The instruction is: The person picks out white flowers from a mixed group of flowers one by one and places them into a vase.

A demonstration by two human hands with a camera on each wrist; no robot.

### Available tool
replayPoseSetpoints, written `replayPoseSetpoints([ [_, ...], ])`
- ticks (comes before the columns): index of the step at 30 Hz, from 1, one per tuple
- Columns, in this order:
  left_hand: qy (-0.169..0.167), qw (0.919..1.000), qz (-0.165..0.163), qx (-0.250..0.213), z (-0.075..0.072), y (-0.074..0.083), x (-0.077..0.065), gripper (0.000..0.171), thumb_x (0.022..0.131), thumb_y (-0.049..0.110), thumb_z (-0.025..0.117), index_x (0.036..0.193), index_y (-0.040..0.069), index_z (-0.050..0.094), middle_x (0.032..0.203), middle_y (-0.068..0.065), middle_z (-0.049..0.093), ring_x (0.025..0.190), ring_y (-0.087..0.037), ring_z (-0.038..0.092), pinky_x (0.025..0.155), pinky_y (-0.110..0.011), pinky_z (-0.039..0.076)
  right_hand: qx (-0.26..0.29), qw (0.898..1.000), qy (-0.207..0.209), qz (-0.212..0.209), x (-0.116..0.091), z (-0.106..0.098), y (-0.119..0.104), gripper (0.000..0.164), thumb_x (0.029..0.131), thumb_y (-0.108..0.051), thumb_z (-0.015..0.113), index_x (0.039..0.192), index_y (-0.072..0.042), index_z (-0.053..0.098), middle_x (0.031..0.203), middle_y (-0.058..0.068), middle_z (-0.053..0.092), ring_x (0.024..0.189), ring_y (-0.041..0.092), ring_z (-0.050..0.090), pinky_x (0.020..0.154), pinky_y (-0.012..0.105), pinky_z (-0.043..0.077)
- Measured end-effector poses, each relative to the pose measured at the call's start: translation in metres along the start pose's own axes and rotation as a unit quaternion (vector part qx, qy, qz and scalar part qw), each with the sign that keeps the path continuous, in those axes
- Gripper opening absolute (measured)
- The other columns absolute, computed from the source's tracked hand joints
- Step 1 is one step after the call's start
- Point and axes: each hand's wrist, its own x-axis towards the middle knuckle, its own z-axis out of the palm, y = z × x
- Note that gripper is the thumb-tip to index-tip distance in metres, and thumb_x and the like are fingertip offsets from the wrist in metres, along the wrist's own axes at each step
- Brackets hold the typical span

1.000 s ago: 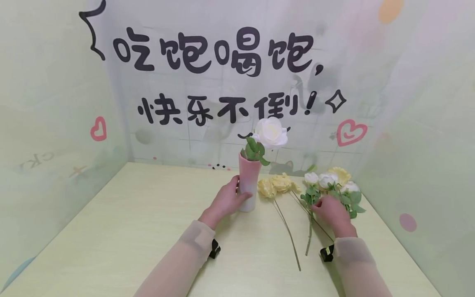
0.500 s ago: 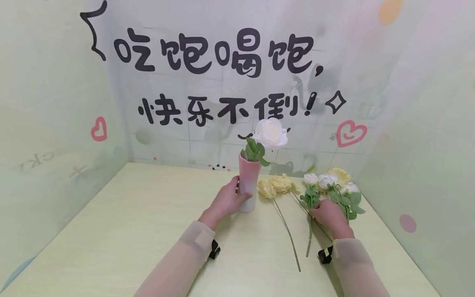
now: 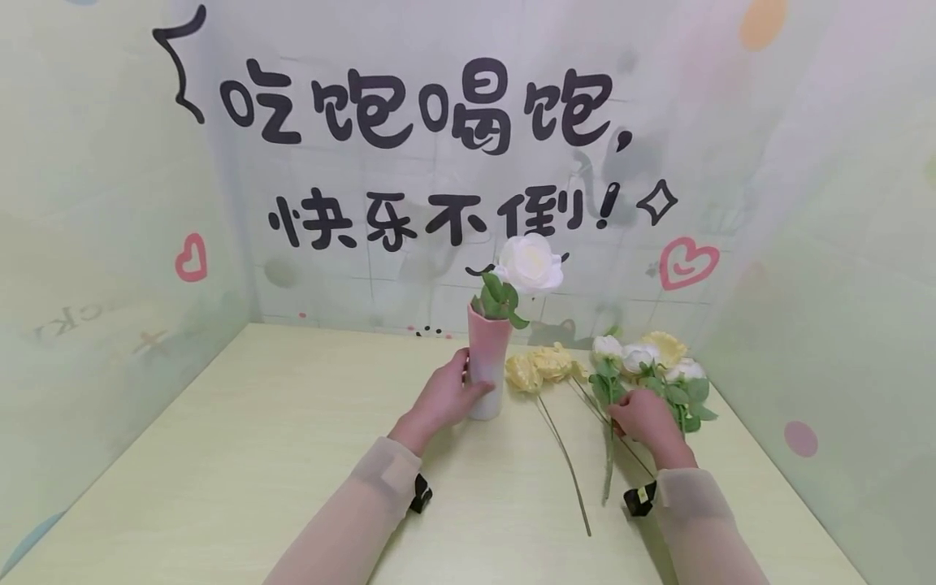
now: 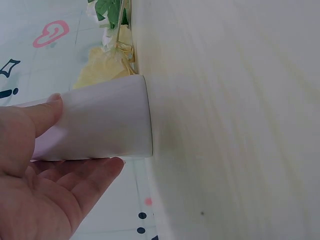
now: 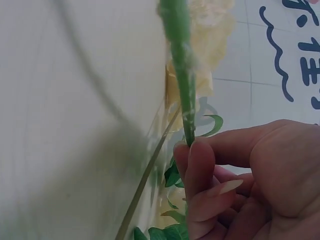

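My left hand point(image 3: 442, 400) grips a tall pink-to-white vase point(image 3: 488, 345), thumb across its front; in the left wrist view the vase base point(image 4: 110, 120) meets the tabletop. A large white rose point(image 3: 530, 264) with green leaves stands in the vase and leans right. To the right, my right hand point(image 3: 649, 421) pinches the green stem point(image 5: 182, 65) of a small white flower point(image 3: 607, 349) between thumb and fingertip. The stem's lower end points toward the front edge, low over the table. Part of its leaves is hidden behind the hand.
Yellow flowers point(image 3: 544, 366) with thin brown stems lie between vase and right hand. Beyond that hand are more white flowers point(image 3: 686, 372) and a yellow bloom point(image 3: 664, 348). Printed walls point(image 3: 387, 292) enclose the pale wooden table point(image 3: 292, 455) at the back and sides.
My right hand has moved slightly left and now pinches the stem; the small white flower has shifted a little left and up. My left hand stays on the vase.
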Motion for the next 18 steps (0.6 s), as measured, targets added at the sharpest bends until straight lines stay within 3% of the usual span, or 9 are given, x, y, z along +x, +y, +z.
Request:
replayPoseSetpoints([
  [11, 0.002, 1.0, 0.004, 0.001, -0.001, 0.002, -0.001, 0.068, 0.097, 0.029, 0.068, 0.149, 0.003, 0.032, 0.144, -0.014, 0.046, 0.123, -0.026, 0.048, 0.1, -0.046, 0.046, 0.023, 1.0, 0.02, -0.007, -0.002, -0.007, -0.012, 0.032, 0.1, -0.02, 0.056, 0.072, -0.007, 0.063, 0.064, 0.005, 0.064, 0.051, 0.015, 0.044, 0.044, 0.028, 0.037],
  [18, 0.0, 1.0, 0.006, 0.002, 0.0, 0.0, 0.001, 0.069, 0.097, 0.031, 0.068, 0.149, 0.002, 0.032, 0.143, -0.015, 0.046, 0.123, -0.026, 0.048, 0.101, -0.045, 0.045, 0.034, 0.998, 0.038, -0.029, -0.004, -0.01, -0.021, 0.022, 0.101, -0.019, 0.057, 0.092, -0.001, 0.066, 0.072, 0.007, 0.065, 0.059, 0.018, 0.054, 0.049, 0.03, 0.042],
])
